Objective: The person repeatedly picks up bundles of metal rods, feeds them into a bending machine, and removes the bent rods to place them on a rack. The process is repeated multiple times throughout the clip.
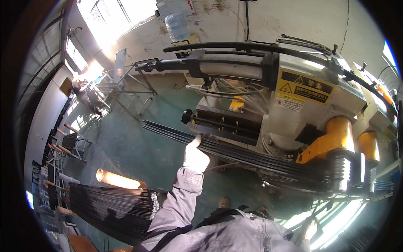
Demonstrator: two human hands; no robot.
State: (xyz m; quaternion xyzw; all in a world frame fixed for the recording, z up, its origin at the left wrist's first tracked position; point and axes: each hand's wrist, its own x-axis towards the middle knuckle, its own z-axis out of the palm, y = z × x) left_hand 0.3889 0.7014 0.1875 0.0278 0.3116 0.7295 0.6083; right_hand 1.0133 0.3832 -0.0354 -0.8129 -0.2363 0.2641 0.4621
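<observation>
My left hand (196, 157), in a white glove, reaches forward with its fingers closed on a bundle of thin black rods (247, 156). The rods run slantwise from the floor side at left to the machine at right. Their far right stretch passes under an orange arm (325, 145) with a ribbed metal post (339, 172). Low at the right, close to my body, is my right hand (310, 229), pale in strong sunlight. Its fingers are too blurred to make out.
The large grey machine (310, 71) with yellow warning labels fills the right. At lower left a big stack of black rods (111, 210) lies beside a tan roller (119, 179). A water bottle (177, 27) stands by the back wall. Another person (86, 96) is far left near metal frames (134, 90).
</observation>
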